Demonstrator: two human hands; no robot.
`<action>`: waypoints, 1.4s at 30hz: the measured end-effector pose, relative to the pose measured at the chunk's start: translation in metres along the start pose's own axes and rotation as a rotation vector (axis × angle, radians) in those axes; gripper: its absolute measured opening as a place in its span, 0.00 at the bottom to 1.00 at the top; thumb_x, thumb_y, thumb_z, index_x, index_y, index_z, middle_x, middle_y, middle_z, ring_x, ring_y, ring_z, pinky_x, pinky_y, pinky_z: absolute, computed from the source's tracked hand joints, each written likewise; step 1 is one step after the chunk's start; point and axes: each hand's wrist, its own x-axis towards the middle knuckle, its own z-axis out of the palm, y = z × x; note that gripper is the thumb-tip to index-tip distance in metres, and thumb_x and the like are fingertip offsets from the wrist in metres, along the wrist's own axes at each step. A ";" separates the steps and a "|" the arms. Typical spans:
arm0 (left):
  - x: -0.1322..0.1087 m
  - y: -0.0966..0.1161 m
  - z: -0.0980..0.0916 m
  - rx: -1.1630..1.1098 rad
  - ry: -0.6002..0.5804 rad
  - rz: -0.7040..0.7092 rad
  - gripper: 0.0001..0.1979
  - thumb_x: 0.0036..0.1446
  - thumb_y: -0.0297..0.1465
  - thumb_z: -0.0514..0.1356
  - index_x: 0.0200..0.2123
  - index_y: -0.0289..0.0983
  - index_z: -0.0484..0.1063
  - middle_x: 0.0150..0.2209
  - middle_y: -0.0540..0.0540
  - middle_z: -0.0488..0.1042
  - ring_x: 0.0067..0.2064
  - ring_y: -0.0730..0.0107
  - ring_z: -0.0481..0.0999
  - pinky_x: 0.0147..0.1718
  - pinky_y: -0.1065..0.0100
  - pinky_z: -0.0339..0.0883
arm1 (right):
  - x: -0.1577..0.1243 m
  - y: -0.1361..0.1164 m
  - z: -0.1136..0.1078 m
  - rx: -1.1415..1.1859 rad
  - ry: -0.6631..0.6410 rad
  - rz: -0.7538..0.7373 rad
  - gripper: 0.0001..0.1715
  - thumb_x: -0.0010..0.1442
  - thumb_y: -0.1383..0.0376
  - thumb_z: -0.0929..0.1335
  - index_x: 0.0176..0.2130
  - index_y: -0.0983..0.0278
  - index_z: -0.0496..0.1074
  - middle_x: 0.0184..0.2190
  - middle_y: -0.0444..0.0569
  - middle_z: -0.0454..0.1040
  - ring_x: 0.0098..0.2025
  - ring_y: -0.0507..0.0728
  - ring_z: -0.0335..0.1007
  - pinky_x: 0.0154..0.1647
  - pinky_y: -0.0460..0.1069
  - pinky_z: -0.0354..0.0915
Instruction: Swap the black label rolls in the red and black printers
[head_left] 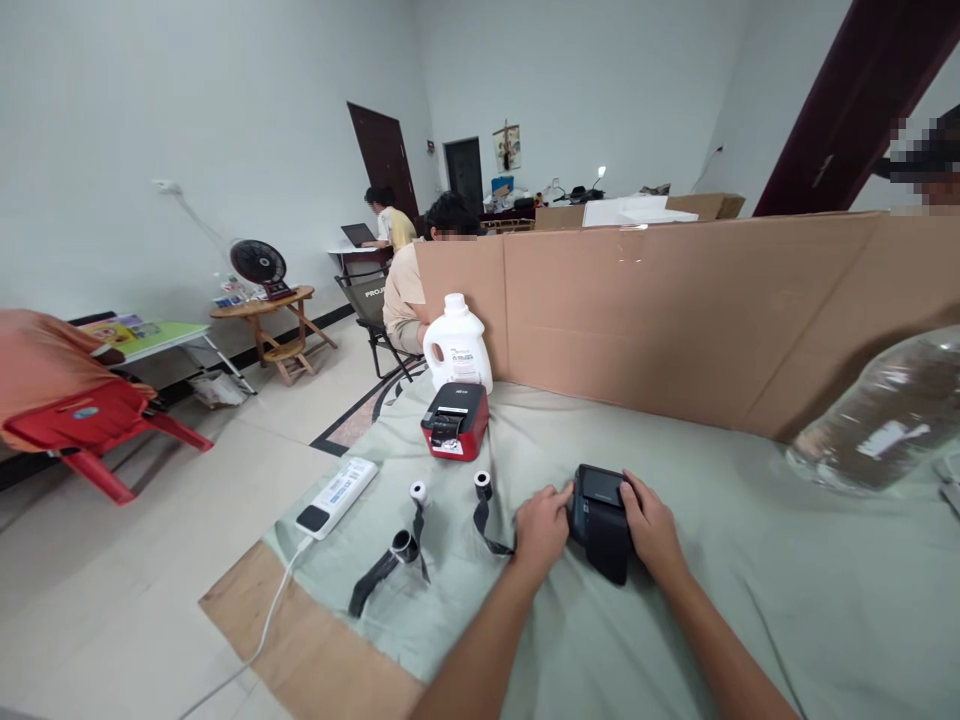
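Note:
A small black label printer [600,500] stands on the green cloth between my two hands, and a wide black strip hangs from its front. My left hand [543,524] presses its fingertips against the printer's left side. On the other side, my right hand [654,522] wraps its fingers over the top right edge. To the left lie loose rolls with black strips trailing from them: one roll [483,485] close to my left hand, a second roll [418,493], and a third roll [405,545] nearer the front. A red and black label printer [455,422] sits behind them.
A white jug [459,350] stands behind the red printer, against a cardboard partition [637,320]. A white power strip [337,498] lies at the left edge, its cord dropping to the floor. Clear plastic packaging [885,420] rests at right. Other people sit beyond the table.

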 end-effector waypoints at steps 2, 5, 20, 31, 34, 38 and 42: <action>0.001 0.000 0.000 -0.011 -0.002 -0.005 0.26 0.65 0.30 0.48 0.62 0.54 0.69 0.43 0.50 0.76 0.45 0.67 0.75 0.44 0.70 0.64 | 0.000 0.000 -0.001 0.002 0.003 0.005 0.40 0.65 0.44 0.57 0.57 0.70 0.73 0.55 0.63 0.75 0.57 0.67 0.71 0.63 0.63 0.62; 0.001 -0.001 0.000 -0.021 -0.003 -0.009 0.26 0.66 0.30 0.47 0.62 0.55 0.69 0.44 0.50 0.76 0.45 0.68 0.75 0.44 0.71 0.65 | 0.000 -0.001 -0.002 0.003 0.003 0.005 0.40 0.65 0.44 0.57 0.57 0.70 0.73 0.54 0.63 0.75 0.57 0.66 0.71 0.63 0.63 0.62; 0.000 0.002 -0.003 -0.113 0.015 -0.032 0.26 0.65 0.29 0.48 0.62 0.52 0.70 0.47 0.50 0.78 0.49 0.68 0.75 0.49 0.72 0.65 | -0.003 -0.010 -0.009 0.140 0.107 -0.070 0.23 0.59 0.56 0.62 0.48 0.66 0.72 0.46 0.59 0.75 0.43 0.61 0.72 0.47 0.58 0.70; -0.001 0.001 -0.005 -0.046 -0.001 -0.015 0.26 0.66 0.28 0.49 0.64 0.53 0.67 0.48 0.50 0.77 0.50 0.67 0.75 0.48 0.72 0.65 | 0.009 -0.025 -0.018 0.256 0.043 -0.092 0.25 0.61 0.52 0.64 0.49 0.64 0.75 0.49 0.57 0.73 0.45 0.60 0.71 0.44 0.54 0.69; -0.001 0.001 -0.005 -0.046 -0.021 -0.019 0.26 0.67 0.28 0.49 0.64 0.53 0.67 0.48 0.50 0.77 0.50 0.67 0.74 0.48 0.72 0.64 | 0.031 -0.030 -0.016 0.146 0.046 -0.011 0.27 0.62 0.51 0.62 0.47 0.66 0.77 0.46 0.57 0.77 0.44 0.60 0.72 0.48 0.54 0.67; -0.002 0.002 -0.006 -0.036 -0.027 -0.028 0.26 0.67 0.29 0.49 0.65 0.54 0.66 0.49 0.50 0.77 0.51 0.67 0.74 0.49 0.72 0.64 | 0.057 -0.031 -0.016 -0.027 -0.004 0.133 0.23 0.59 0.52 0.65 0.39 0.66 0.79 0.35 0.55 0.79 0.38 0.61 0.73 0.43 0.53 0.66; -0.002 0.003 -0.007 -0.020 -0.033 -0.029 0.27 0.67 0.28 0.49 0.65 0.53 0.66 0.49 0.49 0.77 0.50 0.66 0.74 0.48 0.71 0.64 | 0.059 -0.032 -0.024 -0.211 -0.049 0.061 0.16 0.55 0.56 0.69 0.34 0.65 0.79 0.31 0.52 0.76 0.35 0.59 0.71 0.40 0.52 0.64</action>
